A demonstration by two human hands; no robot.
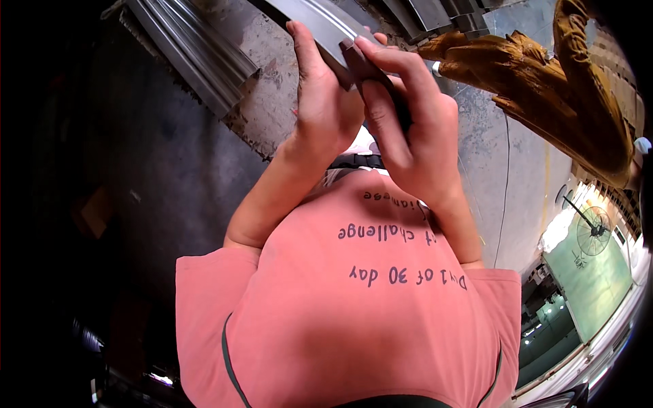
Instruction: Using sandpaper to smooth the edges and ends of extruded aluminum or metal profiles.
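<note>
My left hand (328, 102) is wrapped under a long grey metal profile (314, 15), its thumb up along the near side. The profile runs off past the upper edge of the view. In my right hand (423, 119) is a dark brown, flat strip-like piece (364, 66), pinched between thumb and fingers. That piece lies against the end of the profile, close to my left palm. Its exact kind cannot be made out, and part of it is hidden inside my right hand.
Long ribbed metal profiles (194, 58) lie at the upper left, and more metal pieces (432, 13) at the top right. A rust-brown, wrinkled leather-like thing (524, 71) stretches across the right. Farther right stands a round fan (593, 231). A thin dark line (505, 183) crosses the grey floor.
</note>
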